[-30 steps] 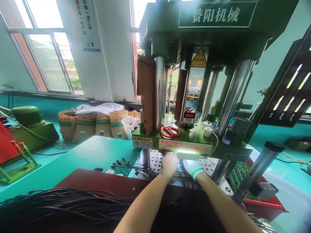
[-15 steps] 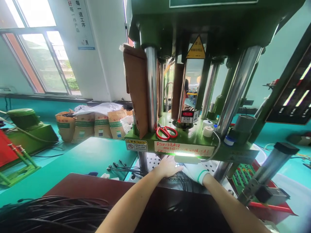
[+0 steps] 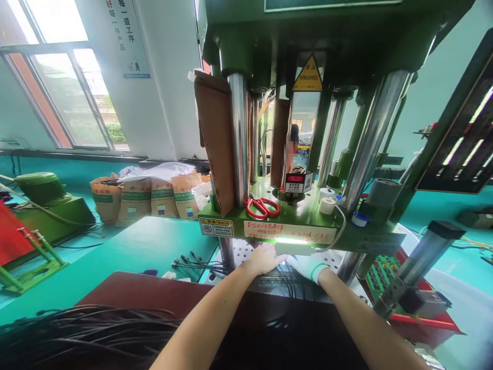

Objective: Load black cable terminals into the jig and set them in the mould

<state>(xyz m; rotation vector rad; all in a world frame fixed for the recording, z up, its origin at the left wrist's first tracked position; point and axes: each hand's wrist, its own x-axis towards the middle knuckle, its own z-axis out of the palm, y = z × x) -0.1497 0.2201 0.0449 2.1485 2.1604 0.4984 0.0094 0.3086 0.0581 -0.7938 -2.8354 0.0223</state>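
My bare left hand (image 3: 265, 258) reaches under the front beam of a green press (image 3: 223, 213). Its fingers stretch forward and its thumb points right, apart from them; the fingertips are partly hidden. My right hand (image 3: 308, 267), in a white glove with a green cuff band, comes in from the other side. Its fingers lie close to my left thumb and are largely hidden by the glove's bulk and a lit white lamp (image 3: 295, 248). Between and just below both hands, several thin black cables (image 3: 285, 281) run toward me over a metal mold plate (image 3: 267, 280).
Red-handled scissors (image 3: 263, 208) and white tape rolls (image 3: 327, 205) lie on the press ledge. More cables with connectors (image 3: 196, 263) rest at left. A black cable bundle (image 3: 88, 334) covers the near-left brown board (image 3: 127, 288). A control panel (image 3: 385, 277) stands at right.
The view has shifted slightly. My hands stay close together under the beam, with my left fingers a little more spread and the cables between the hands more exposed.
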